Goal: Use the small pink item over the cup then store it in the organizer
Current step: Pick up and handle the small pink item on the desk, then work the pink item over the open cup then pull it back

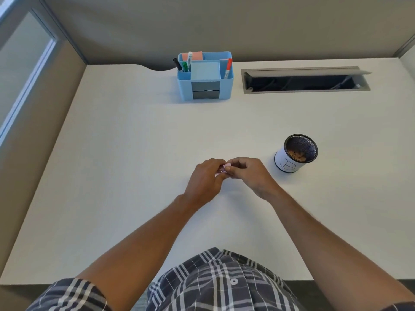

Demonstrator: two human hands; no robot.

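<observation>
A small pink item (225, 167) shows only as a sliver between my fingertips at the middle of the white desk. My left hand (205, 179) and my right hand (249, 173) both pinch it, fingers closed, just above the desk surface. Most of the item is hidden by my fingers. The cup (295, 153) is a black mesh cylinder with a white label marked "B", standing to the right of my hands, with brownish bits inside. The light blue organizer (205, 76) stands at the far middle of the desk, holding markers, sticky notes and two small grey drawers.
An open cable hatch (305, 80) is sunk into the desk at the back right. Beige partition walls (45, 131) close the desk on the left and at the back. The desk's front edge (157, 281) runs near my shirt.
</observation>
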